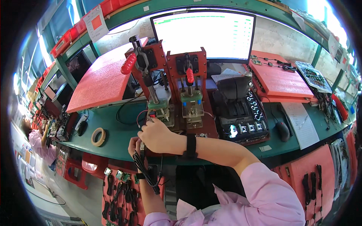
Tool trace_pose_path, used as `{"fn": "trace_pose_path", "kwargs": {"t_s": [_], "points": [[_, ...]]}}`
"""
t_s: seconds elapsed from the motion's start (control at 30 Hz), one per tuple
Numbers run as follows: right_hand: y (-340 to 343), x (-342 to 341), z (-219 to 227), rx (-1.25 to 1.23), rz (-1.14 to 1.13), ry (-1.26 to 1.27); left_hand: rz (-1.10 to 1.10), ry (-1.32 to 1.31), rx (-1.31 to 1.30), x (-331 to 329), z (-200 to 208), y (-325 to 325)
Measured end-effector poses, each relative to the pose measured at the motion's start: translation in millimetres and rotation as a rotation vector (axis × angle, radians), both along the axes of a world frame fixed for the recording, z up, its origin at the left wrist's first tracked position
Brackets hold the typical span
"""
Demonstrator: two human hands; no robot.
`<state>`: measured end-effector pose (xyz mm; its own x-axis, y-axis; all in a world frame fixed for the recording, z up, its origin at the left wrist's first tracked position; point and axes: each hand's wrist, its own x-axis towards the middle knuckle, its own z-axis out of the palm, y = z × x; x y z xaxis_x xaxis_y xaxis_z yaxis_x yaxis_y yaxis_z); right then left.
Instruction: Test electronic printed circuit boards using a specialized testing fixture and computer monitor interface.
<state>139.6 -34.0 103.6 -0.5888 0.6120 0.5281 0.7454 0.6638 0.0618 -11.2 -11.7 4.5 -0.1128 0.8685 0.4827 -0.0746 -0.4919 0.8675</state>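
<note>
My left hand (134, 146) is closed around a coiled black cable (140, 162), whose loops hang down over the forearm. Just above it, my right hand (158, 136) reaches across from the right with its fingers bent and drawn together; whatever they pinch is too small or hidden to make out. Its knuckles are close to the left toggle-clamp fixture (149, 71), which has a red handle and a clear and green nest (163, 109) at its base. A second toggle-clamp fixture (190, 75) stands to the right. A thin red wire (140, 113) curves beside the right hand.
A tape roll (98, 136) lies on the green bench (117, 145) at left. A lit monitor (205, 35) stands behind the fixtures. To the right are a black control box (241, 116), a mouse (282, 131) and paper sheets (300, 124). Cabled boards lie on red foam (107, 194) below.
</note>
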Motion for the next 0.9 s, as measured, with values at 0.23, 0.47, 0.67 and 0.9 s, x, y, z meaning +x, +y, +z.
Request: {"fn": "trace_pose_path", "kwargs": {"t_s": [0.23, 0.47, 0.67, 0.9], "points": [[1, 3, 2, -0.136, 0.027, -0.019, -0.004, -0.006, 0.007, 4, 4, -4], [-14, 6, 3, 0.078, 0.001, 0.048, 0.056, 0.051, -0.021, 3, 2, -4], [-14, 5, 5, -0.014, -0.009, -0.020, 0.008, -0.019, -0.086, -2, -4, 1], [-9, 2, 7, -0.132, 0.061, 0.082, 0.028, -0.090, -0.013, 9, 5, -6]]}}
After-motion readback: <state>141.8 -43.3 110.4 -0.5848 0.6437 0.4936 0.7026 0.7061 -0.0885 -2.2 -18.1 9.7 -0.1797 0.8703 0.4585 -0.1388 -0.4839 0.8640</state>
